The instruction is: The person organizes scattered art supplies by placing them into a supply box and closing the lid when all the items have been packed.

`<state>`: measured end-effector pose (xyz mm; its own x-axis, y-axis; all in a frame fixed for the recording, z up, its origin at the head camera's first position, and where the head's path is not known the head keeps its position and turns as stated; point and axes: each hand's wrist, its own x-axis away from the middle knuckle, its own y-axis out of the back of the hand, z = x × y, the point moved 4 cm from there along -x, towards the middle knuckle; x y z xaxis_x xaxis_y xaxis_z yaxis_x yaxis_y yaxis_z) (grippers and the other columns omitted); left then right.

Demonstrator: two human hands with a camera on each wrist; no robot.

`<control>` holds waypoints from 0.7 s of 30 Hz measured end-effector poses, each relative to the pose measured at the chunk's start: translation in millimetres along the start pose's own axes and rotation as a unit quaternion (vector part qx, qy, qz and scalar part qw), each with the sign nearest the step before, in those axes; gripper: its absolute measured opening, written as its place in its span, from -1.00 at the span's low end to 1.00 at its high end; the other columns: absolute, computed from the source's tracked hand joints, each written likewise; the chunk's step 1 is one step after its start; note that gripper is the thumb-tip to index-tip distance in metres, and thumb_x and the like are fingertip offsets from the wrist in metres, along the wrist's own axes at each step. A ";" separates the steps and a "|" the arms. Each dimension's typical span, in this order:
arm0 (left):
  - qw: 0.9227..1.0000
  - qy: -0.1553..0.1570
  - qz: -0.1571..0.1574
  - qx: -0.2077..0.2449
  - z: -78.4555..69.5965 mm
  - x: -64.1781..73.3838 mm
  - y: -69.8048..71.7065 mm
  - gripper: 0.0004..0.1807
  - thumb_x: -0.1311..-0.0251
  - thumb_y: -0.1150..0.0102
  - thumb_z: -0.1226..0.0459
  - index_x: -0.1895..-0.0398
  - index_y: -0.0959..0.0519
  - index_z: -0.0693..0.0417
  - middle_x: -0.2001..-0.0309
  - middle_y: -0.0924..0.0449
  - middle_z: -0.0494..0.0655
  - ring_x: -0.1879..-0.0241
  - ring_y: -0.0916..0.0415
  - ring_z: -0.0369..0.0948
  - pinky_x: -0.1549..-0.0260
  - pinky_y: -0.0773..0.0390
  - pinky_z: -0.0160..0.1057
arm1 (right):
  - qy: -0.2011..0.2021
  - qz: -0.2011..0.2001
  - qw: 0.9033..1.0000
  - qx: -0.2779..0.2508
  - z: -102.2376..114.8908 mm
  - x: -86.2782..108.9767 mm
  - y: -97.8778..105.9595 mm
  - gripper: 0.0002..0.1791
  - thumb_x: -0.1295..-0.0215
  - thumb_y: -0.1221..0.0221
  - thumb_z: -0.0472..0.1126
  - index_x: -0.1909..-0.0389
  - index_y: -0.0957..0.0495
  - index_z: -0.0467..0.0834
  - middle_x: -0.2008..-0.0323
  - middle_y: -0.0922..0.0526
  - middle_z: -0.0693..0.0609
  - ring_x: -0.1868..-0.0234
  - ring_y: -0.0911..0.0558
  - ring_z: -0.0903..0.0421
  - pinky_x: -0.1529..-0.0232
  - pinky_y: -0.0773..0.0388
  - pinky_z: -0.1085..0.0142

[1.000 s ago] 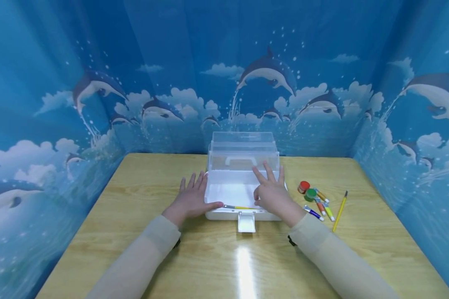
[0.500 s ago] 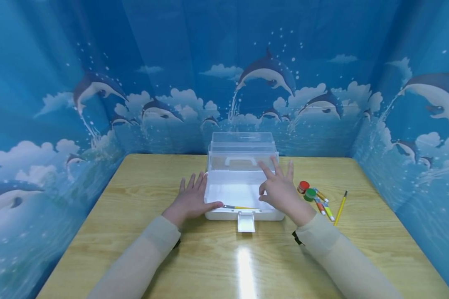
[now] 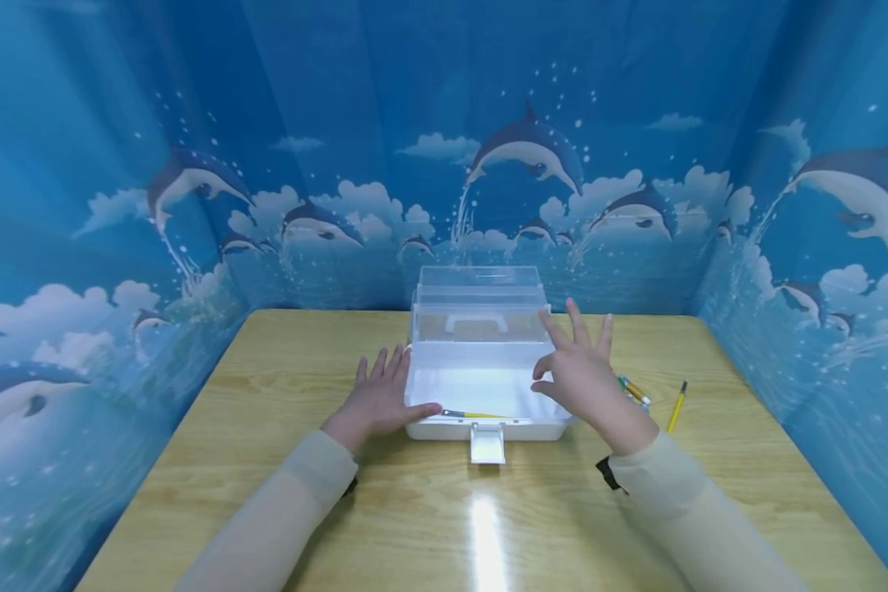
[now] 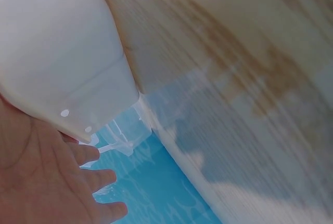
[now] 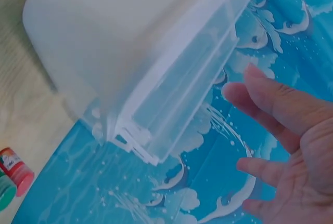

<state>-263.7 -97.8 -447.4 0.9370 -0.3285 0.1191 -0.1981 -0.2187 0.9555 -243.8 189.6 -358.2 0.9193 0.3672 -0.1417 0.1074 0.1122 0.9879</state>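
A white plastic storage box [image 3: 444, 431] stands on the table, its clear lid [image 3: 481, 292] raised at the back. Inside, along the front edge, lies a yellow paintbrush [image 3: 481, 414]. My left hand [image 3: 376, 401] rests against the box's left side with fingers spread and the thumb over its front left corner. Above the box's right edge is my right hand [image 3: 586, 378], with index finger and thumb close together and the other fingers extended. In the right wrist view, nothing shows between the fingertips of the right hand [image 5: 291, 141].
Small paint tubes [image 3: 634, 390] lie right of the box, partly hidden by the right hand. A slim yellow stick with a dark tip [image 3: 677, 407] lies farther right. Red [image 5: 16, 171] and green [image 5: 5, 190] jars show in the right wrist view. A dolphin-printed curtain [image 3: 370, 107] surrounds the table.
My right hand has moved right and upward from over the box's inside to its right edge, now covering the jars in the head view. The left hand stays put.
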 end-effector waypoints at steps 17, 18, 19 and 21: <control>1.000 -0.001 -0.004 0.007 4.8 -2.1 -3.3 0.25 -0.18 0.11 -0.49 -0.61 0.31 0.12 -0.62 0.37 0.10 -0.57 0.47 0.10 -0.42 0.52 0.22 | -0.068 -0.025 0.996 -0.043 -45.8 29.8 20.9 -0.93 -0.11 -0.48 -0.10 0.37 -0.80 0.05 -0.57 0.08 -0.26 -0.52 0.52 -0.31 -0.20 0.81 -0.38; 1.000 -0.001 -0.005 0.007 4.8 -2.2 -3.1 0.25 -0.17 0.12 -0.50 -0.61 0.31 0.12 -0.62 0.36 0.10 -0.57 0.46 0.11 -0.42 0.52 0.22 | -0.073 -0.024 0.996 -0.045 -49.9 31.7 21.1 -0.92 -0.12 -0.47 -0.09 0.37 -0.80 0.04 -0.57 0.08 -0.26 -0.52 0.53 -0.31 -0.20 0.81 -0.38; 1.000 0.000 -0.003 0.006 4.6 -2.2 -3.0 0.25 -0.17 0.13 -0.50 -0.61 0.31 0.11 -0.62 0.36 0.10 -0.57 0.46 0.11 -0.42 0.52 0.22 | -0.078 -0.024 0.996 -0.048 -54.1 33.5 21.0 -0.91 -0.11 -0.47 -0.08 0.37 -0.80 0.03 -0.57 0.09 -0.27 -0.52 0.53 -0.31 -0.20 0.80 -0.38; 1.000 0.000 0.000 0.008 3.5 -1.7 -1.8 0.26 -0.16 0.14 -0.51 -0.61 0.31 0.11 -0.61 0.37 0.10 -0.57 0.45 0.12 -0.43 0.51 0.22 | -0.085 -0.023 0.995 -0.055 -61.9 37.4 20.6 -0.89 -0.12 -0.47 -0.07 0.37 -0.81 0.01 -0.56 0.08 -0.30 -0.52 0.54 -0.31 -0.21 0.78 -0.40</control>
<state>-266.0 -100.1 -450.3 0.9373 -0.3279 0.1183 -0.2015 -0.2328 0.9514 -230.7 262.8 -347.1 0.9660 0.1998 -0.1641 0.1169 0.2284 0.9665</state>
